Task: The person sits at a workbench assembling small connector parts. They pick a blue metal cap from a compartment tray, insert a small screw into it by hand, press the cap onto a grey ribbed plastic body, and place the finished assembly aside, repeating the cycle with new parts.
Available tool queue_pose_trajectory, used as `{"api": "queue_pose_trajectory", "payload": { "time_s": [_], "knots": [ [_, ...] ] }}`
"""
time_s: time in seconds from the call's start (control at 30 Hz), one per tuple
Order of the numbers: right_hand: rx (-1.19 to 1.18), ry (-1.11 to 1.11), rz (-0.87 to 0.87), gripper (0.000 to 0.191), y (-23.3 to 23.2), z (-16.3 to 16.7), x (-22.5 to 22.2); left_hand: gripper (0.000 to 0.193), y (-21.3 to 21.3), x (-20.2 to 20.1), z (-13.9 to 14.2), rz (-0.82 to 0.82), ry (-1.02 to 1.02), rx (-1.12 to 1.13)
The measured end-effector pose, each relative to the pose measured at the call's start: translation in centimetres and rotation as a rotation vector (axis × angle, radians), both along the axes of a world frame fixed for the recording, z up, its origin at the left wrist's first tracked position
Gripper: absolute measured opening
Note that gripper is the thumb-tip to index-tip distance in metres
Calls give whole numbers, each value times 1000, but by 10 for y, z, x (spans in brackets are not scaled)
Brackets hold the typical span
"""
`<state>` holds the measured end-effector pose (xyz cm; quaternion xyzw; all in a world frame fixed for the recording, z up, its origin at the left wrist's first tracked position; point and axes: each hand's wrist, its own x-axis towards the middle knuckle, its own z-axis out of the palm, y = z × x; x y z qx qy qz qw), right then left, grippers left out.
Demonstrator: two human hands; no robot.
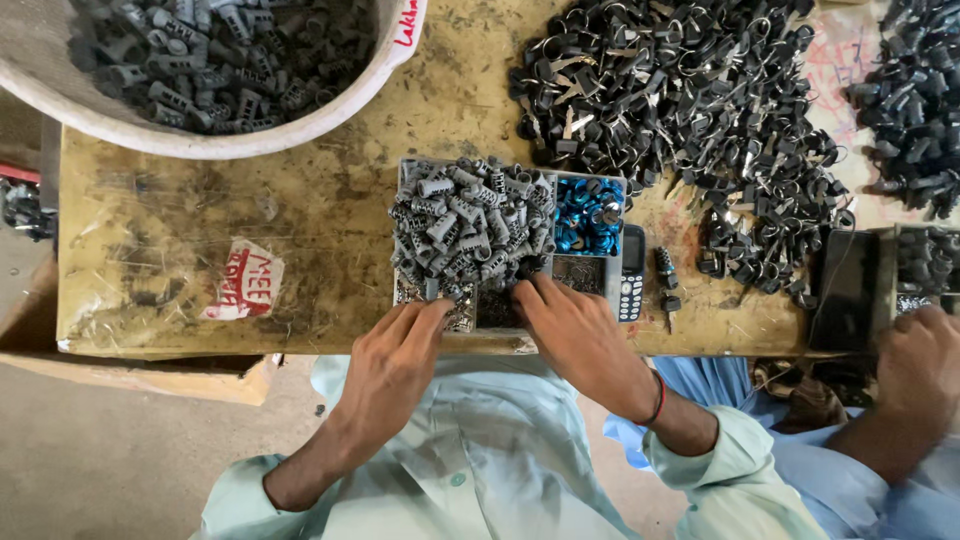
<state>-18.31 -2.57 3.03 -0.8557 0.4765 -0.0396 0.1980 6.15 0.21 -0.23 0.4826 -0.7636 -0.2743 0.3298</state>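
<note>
A compartmented metal tray [405, 172] sits at the near edge of the worn wooden table [200, 240]. A heap of grey ribbed plastic parts [468, 220] fills most of it; one cell holds shiny blue pieces [585, 215]. My left hand [395, 365] rests at the tray's near left corner, fingertips on small metal bits. My right hand [575, 335] reaches into a near compartment with dark small parts, fingers curled down. What either hand pinches is hidden by the fingers.
A big white tub [330, 110] of grey parts stands far left. A wide pile of black parts with keys [690, 110] covers the far right. A small keypad phone [632, 275] lies beside the tray. Another person's hand [920, 365] and a dark phone [848, 290] are at right.
</note>
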Motion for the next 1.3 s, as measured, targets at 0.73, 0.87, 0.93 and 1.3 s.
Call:
{"api": "queue_pose_trajectory", "payload": {
  "time_s": [0.73, 0.87, 0.93, 1.3],
  "knots": [
    [138, -491, -259, 11, 6, -7, 3, 13, -3, 0, 6, 97, 87, 137],
    [198, -571, -265, 11, 7, -13, 0, 10, -2, -4, 1, 112, 310, 456],
    [255, -659, -280, 9, 8, -17, -2, 11, -2, -9, -4, 120, 377, 528],
    [648, -1305, -467, 18, 48, -31, 17, 18, 10, -46, -13, -72, 1067, 607]
  ]
}}
